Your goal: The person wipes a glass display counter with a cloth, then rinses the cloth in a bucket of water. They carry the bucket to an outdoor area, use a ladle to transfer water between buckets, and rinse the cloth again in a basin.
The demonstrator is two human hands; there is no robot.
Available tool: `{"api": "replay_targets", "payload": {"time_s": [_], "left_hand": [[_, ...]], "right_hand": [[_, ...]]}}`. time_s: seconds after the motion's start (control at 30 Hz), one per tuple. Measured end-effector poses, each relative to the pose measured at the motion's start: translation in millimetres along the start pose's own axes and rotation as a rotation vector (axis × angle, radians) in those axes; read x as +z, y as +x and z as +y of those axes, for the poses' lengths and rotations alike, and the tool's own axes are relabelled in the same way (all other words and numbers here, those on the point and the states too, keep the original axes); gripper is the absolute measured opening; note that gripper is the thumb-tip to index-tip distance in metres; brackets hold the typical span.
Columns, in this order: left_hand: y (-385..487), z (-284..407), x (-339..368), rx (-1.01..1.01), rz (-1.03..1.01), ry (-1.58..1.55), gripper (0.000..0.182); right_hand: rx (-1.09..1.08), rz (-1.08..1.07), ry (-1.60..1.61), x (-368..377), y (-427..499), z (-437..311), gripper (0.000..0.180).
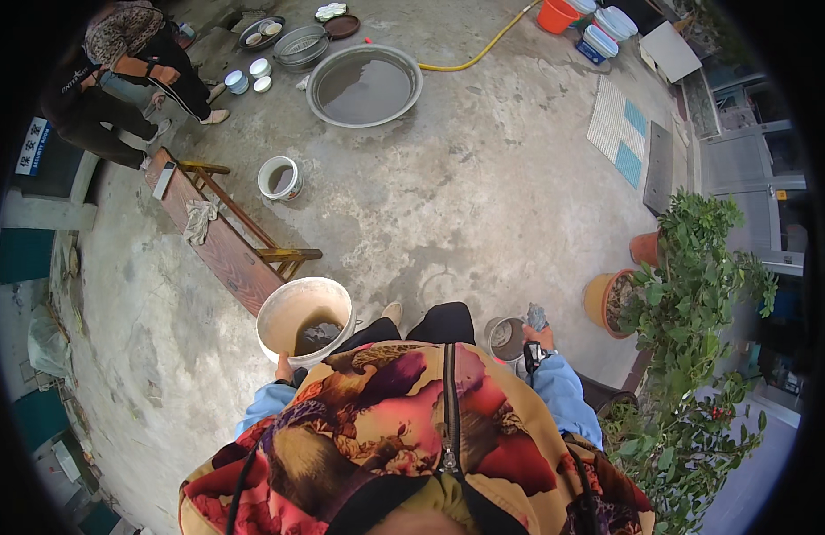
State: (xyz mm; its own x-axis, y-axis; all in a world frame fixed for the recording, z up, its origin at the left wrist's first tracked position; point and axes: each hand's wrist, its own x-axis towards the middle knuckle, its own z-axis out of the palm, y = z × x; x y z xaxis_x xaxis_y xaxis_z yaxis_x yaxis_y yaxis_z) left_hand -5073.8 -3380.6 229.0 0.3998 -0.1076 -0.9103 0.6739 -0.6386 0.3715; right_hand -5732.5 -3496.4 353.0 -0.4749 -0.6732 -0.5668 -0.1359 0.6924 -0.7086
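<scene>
My left hand (283, 366) holds the near rim of a large white plastic bucket (275, 314), which is tilted and has dark, murky water at its bottom. On the other side of my body, my right hand (540, 336) is closed on a grey-blue wet cloth (536, 315). That cloth is just beside a smaller bucket (494, 326) with greyish contents. My lower body partly covers the view between the two buckets.
A wooden bench (215, 244) bearing a rag (200, 221) and a phone-like object (163, 180) stands front left. Beyond are a small white bucket (298, 184), a wide metal basin (415, 90) and two people (128, 73). Potted plants (693, 287) line the right.
</scene>
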Motion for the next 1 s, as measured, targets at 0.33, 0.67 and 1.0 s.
{"api": "replay_targets", "payload": {"time_s": [0.33, 0.67, 1.0], "left_hand": [[0, 30, 196, 0.022, -0.048, -0.004, 0.075], [-14, 167, 491, 0.215, 0.081, -0.026, 0.08], [-80, 380, 824, 0.257, -0.059, -0.016, 0.055]], "right_hand": [[0.068, -0.089, -0.403, -137, 290, -95, 0.045], [-0.288, -0.229, 0.0, 46, 560, -550, 0.024], [-0.026, -0.137, 0.154, 13, 738, -575, 0.022]]}}
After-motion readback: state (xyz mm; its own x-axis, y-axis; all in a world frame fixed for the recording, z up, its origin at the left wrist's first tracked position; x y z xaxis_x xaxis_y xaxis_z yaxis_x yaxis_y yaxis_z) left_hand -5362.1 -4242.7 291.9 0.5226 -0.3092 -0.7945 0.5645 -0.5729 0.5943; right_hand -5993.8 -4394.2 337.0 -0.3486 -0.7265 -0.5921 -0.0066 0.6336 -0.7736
